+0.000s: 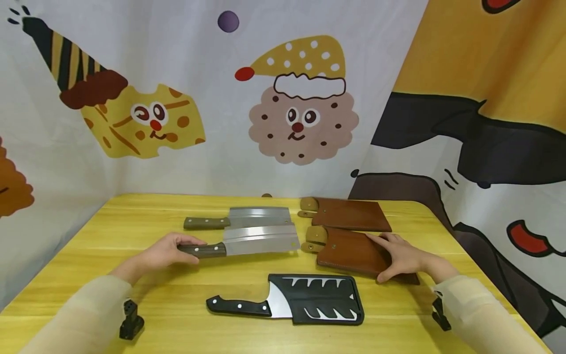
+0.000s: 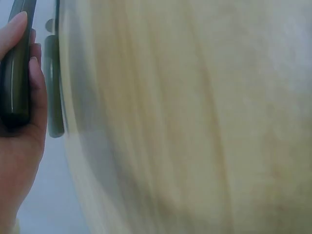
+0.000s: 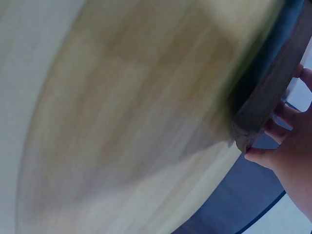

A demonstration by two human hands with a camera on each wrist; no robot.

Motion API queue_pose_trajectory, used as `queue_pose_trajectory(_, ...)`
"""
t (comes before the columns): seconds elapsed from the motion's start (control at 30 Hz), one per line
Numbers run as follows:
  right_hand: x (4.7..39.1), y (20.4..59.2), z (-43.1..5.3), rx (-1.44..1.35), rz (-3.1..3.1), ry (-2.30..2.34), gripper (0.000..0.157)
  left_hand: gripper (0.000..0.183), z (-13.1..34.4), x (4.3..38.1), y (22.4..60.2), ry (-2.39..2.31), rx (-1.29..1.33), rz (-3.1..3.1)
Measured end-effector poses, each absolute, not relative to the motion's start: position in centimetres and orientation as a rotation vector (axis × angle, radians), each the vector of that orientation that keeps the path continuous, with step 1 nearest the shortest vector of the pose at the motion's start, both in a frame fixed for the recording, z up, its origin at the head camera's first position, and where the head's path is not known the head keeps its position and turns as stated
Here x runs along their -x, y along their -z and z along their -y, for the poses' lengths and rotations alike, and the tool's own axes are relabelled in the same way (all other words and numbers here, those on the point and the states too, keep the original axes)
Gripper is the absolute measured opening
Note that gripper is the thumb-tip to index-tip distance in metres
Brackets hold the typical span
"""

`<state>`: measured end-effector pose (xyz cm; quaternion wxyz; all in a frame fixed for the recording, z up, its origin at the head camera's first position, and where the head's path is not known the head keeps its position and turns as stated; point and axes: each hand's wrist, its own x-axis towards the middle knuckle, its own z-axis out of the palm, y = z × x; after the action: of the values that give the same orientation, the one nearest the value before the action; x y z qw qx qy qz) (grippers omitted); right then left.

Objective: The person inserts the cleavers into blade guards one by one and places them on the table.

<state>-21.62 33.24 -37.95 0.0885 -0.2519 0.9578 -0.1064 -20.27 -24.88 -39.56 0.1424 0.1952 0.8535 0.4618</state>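
My left hand [image 1: 162, 254] grips the dark wooden handle of a cleaver [image 1: 262, 240], its wide steel blade pointing right. In the left wrist view the thumb lies along the handle [image 2: 15, 83] with the fingers curled round behind it. My right hand [image 1: 406, 257] holds a brown leather knife sheath [image 1: 347, 250] near its right end, thumb at the front edge and fingers across the top. The sheath's tan strap end faces the blade tip, close to it. In the right wrist view, the sheath's edge [image 3: 268, 92] shows between thumb and fingers.
Behind the held cleaver lies a second cleaver [image 1: 260, 215] with a lighter handle. Another brown sheath [image 1: 349, 214] lies at the back right. A black-handled knife in a black cover [image 1: 325, 300] lies in front on the yellow wooden table [image 1: 177, 319]. A patterned curtain [image 1: 221, 167] hangs behind.
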Motion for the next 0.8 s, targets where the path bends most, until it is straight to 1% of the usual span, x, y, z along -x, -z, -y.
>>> queue_pose_trajectory(0.17, 21.5, 37.2, -33.4, 0.754, -2.862, 0.328, 0.109, 0.048, 24.7, 20.3, 38.6, -1.348, -0.598, -2.454)
queue_pose_trajectory(0.5, 21.1, 36.2, -32.4, 0.793, -2.839, 0.358, 0.11, 0.046, 23.8, 20.5, 37.7, -1.328, -0.554, -2.475)
queue_pose_trajectory(0.67, 20.9, 35.9, -32.1, 0.8, -2.836, 0.363, 0.11, 0.042, 23.5, 20.5, 37.5, -1.329, -0.617, -2.472)
queue_pose_trajectory(0.8, 20.7, 35.6, -31.9, 0.811, -2.849, 0.368, 0.109, 0.044, 23.2, 20.4, 37.3, -1.363, -0.579, -2.424)
